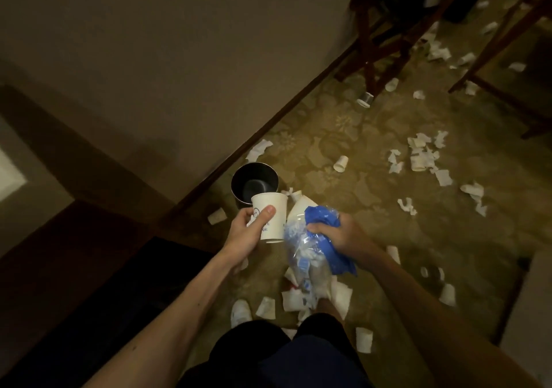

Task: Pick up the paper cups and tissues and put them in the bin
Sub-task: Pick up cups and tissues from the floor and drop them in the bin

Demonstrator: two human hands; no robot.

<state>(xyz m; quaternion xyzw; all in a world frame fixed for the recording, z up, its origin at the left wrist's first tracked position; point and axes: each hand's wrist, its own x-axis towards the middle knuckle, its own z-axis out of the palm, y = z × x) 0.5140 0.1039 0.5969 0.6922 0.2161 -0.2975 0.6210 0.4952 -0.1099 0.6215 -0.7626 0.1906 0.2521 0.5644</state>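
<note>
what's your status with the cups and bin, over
Left hand grips white printed paper cup near the dark round metal bin. Right hand clutches crumpled blue-and-clear plastic bag. Nothing between cup and bin; loose white tissues litter patterned carpet.

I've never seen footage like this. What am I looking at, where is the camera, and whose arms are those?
There is no robot here. The one picture comes from a camera worn on a person's head, looking down at their own bare arms. The left hand holds a white paper cup with blue print close to the dark round metal bin that stands by the wall. The right hand grips a crumpled clear and blue plastic bag. Around them, on the patterned carpet, lie crumpled white tissues and more paper cups.
</note>
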